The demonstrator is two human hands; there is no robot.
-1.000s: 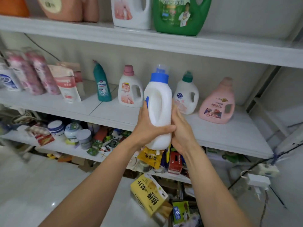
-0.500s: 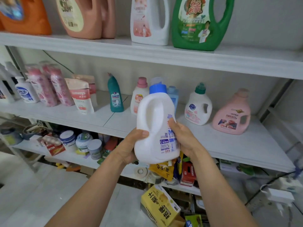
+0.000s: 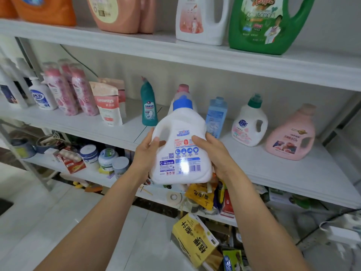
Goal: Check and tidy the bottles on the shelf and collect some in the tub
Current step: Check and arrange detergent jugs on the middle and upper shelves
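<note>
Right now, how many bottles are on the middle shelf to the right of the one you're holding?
3: a light blue bottle just behind the right hand, a white green-capped bottle further right, a pink jug farthest right. A pink-capped bottle hides behind the held bottle.

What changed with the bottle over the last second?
The white bottle was turned: its narrow side faced the camera, now its printed label does. The left hand and right hand kept hold of its sides. The pink bottle on the shelf stayed put.
</note>
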